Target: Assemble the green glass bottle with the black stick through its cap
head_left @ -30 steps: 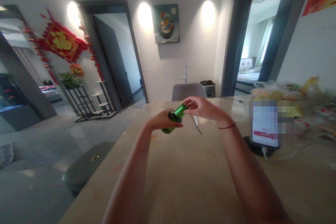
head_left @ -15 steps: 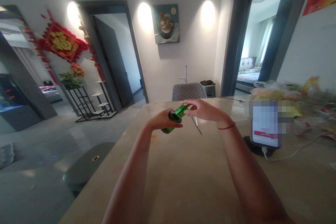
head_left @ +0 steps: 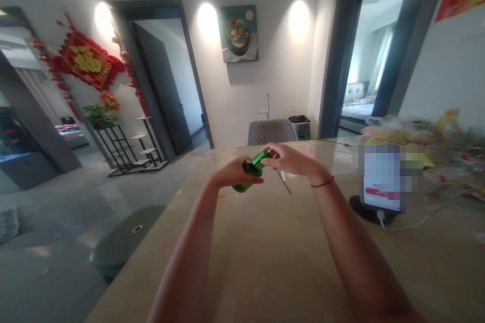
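Above the table [head_left: 257,252], my left hand [head_left: 232,172] is wrapped around a dark green bottle [head_left: 241,188], which tilts up to the right. Its rounded base shows below my palm. At the upper end is a bright green, cap-like top [head_left: 260,159]. The fingers of my right hand [head_left: 288,159] pinch this top from the right, and a red string circles that wrist. My fingers partly hide both pieces, so I cannot tell how they join. Just beyond my hands lies a thin dark stick with a white part [head_left: 283,180].
A phone [head_left: 382,179] stands on a dark charging base to the right, its white cable [head_left: 424,219] trailing across the table. Behind it are plastic bags [head_left: 401,133]. A grey chair [head_left: 273,132] is at the far edge, and a green stool [head_left: 125,234] at the left.
My right hand has shifted slightly left, its fingers closer around the bright green top. The left hand and the bottle look nearly unchanged.
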`<state>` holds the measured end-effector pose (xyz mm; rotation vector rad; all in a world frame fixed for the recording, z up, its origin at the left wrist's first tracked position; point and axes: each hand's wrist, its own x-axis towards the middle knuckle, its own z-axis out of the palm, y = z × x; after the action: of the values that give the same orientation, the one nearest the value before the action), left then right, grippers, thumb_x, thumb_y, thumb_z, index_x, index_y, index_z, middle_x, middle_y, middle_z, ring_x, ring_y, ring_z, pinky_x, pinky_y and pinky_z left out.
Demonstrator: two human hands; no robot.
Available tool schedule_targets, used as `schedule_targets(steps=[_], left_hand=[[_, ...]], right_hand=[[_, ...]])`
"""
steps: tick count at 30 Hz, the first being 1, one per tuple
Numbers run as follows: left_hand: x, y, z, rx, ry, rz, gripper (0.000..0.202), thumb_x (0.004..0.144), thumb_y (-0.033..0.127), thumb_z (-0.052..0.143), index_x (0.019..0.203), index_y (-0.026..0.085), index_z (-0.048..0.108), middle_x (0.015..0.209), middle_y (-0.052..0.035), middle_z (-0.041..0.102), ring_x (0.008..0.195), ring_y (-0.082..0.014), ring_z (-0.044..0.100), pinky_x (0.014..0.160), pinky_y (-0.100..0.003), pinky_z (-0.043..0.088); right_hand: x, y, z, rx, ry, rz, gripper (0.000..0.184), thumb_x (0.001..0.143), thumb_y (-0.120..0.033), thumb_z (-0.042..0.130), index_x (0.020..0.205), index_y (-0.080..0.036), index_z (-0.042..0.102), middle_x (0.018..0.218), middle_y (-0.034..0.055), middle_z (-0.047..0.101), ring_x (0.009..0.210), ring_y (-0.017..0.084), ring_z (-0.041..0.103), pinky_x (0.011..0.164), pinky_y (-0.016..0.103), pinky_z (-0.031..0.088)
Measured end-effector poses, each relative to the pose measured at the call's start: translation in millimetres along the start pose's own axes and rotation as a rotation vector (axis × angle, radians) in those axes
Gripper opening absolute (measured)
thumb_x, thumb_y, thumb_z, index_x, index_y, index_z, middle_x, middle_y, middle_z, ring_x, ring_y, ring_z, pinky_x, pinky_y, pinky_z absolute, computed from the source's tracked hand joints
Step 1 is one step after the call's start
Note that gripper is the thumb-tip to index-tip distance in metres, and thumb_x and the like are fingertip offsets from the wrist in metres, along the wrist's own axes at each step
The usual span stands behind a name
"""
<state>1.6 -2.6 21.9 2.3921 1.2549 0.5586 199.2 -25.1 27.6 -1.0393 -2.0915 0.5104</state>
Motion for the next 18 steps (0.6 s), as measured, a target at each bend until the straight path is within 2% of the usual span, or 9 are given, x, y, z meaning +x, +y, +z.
schedule_targets(steps=[3, 6, 10, 15, 18], left_hand=[[-0.5, -0.4, -0.5, -0.012, 0.003, 0.011, 0.050, 0.054, 0.051, 0.072, 0.087, 0.017, 0.055, 0.082, -0.0027, 0.064, 0.075, -0.0185, 0.058, 0.068, -0.031, 0.043], [-0.8, -0.7, -0.4, 0.002, 0.013, 0.010, 0.051, 0.054, 0.053, 0.071, 0.087, 0.018, 0.056, 0.082, -0.0025, 0.064, 0.075, -0.0183, 0.057, 0.069, -0.031, 0.043], [-0.3, -1.4, 0.9, 0.016, 0.014, -0.008, 0.051, 0.053, 0.054, 0.071, 0.087, 0.018, 0.056, 0.081, -0.0024, 0.064, 0.075, -0.0191, 0.058, 0.067, -0.031, 0.043], [1.2, -4.5, 3.8, -0.033, 0.000, 0.003, 0.051, 0.053, 0.053, 0.072, 0.086, 0.018, 0.056, 0.081, -0.0024, 0.064, 0.075, -0.0192, 0.058, 0.069, -0.031, 0.043], [2.0, -5.4, 4.6, -0.049, -0.012, 0.002, 0.051, 0.053, 0.052, 0.072, 0.086, 0.017, 0.055, 0.081, -0.0026, 0.064, 0.075, -0.0187, 0.058, 0.069, -0.031, 0.044]], right_hand=[[-1.9, 0.4, -1.0, 0.013, -0.001, -0.059, 0.041, 0.074, -0.027, 0.063, 0.113, -0.016, 0.056, 0.093, 0.0054, 0.064, 0.074, 0.013, 0.056, 0.067, 0.025, 0.045], [-1.5, 1.9, -0.8, 0.066, -0.007, -0.002, 0.052, 0.077, -0.036, 0.061, 0.123, -0.016, 0.050, 0.092, 0.0066, 0.064, 0.068, 0.012, 0.056, 0.063, 0.025, 0.046], [0.0, 4.3, 0.0, 0.053, 0.013, 0.040, 0.048, 0.081, -0.042, 0.055, 0.120, -0.014, 0.053, 0.084, 0.0063, 0.063, 0.061, 0.012, 0.055, 0.057, 0.025, 0.045], [-0.9, 5.4, 0.7, -0.024, 0.034, -0.015, 0.049, 0.075, -0.033, 0.063, 0.119, -0.014, 0.053, 0.090, 0.0074, 0.064, 0.076, 0.015, 0.058, 0.068, 0.026, 0.045], [0.7, 5.5, 1.6, -0.036, 0.015, -0.038, 0.043, 0.074, -0.032, 0.064, 0.112, -0.014, 0.057, 0.094, 0.0075, 0.064, 0.079, 0.015, 0.057, 0.069, 0.026, 0.045]])
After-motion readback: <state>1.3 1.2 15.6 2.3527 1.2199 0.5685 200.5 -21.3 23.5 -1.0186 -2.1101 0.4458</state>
